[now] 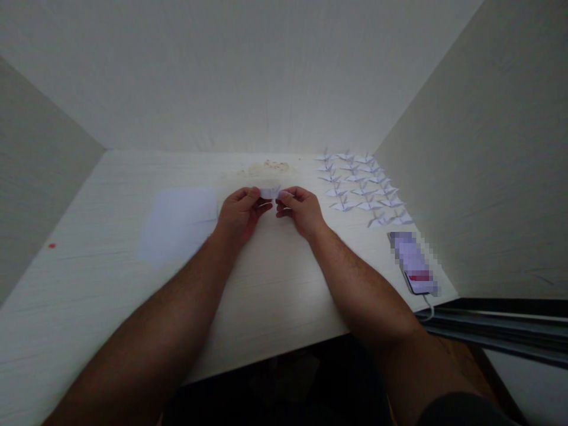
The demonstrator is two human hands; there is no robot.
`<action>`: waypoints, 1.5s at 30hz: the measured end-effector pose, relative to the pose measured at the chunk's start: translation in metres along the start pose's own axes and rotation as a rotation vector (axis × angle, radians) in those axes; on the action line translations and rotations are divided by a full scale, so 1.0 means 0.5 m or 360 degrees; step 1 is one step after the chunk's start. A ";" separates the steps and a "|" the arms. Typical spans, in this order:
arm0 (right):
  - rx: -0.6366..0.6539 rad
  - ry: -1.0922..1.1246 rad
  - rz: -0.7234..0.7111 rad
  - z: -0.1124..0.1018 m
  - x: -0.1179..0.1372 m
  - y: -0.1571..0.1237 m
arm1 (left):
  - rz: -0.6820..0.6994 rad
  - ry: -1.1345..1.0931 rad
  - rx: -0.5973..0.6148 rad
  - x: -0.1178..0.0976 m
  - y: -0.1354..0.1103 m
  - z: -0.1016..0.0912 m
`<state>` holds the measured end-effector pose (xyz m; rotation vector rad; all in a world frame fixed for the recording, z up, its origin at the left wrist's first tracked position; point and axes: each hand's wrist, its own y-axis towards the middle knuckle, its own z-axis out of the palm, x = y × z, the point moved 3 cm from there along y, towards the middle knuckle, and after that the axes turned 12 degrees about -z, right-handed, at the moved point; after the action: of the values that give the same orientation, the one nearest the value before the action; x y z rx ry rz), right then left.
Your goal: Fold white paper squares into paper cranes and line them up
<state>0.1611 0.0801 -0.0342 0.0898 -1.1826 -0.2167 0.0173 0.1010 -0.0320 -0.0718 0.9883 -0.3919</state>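
A small folded piece of white paper (268, 193) is held between my two hands above the middle of the table. My left hand (239, 213) pinches its left end between thumb and fingers. On the other side, the thumb and fingers of my right hand (302, 208) close on the right end, where a pointed flap sticks up. My fingertips hide part of both ends, and the finer folds are too small to make out.
Rows of white paper cranes (364, 188) stand at the back right. White paper sheets (177, 222) lie left of my hands. A phone (412, 263) with a cable (428, 309) rests near the right edge. Walls (248, 77) enclose the table (275, 290) at the back and sides.
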 end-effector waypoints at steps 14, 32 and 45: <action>0.0397 0.0324 0.0176 0.002 0.006 -0.010 | -0.0359 -0.0318 0.0139 -0.015 -0.025 0.007; -0.0077 0.0258 0.0058 -0.020 0.012 0.006 | -0.0230 -0.0390 -0.0100 -0.008 -0.004 -0.012; -0.0519 -0.1044 -0.0637 0.016 0.050 -0.042 | -0.0111 -0.0094 0.0095 0.002 0.000 -0.003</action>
<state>0.1603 0.0548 -0.0123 -0.0382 -1.7575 -0.8353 0.0165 0.1006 -0.0335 -0.0635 0.9168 -0.4802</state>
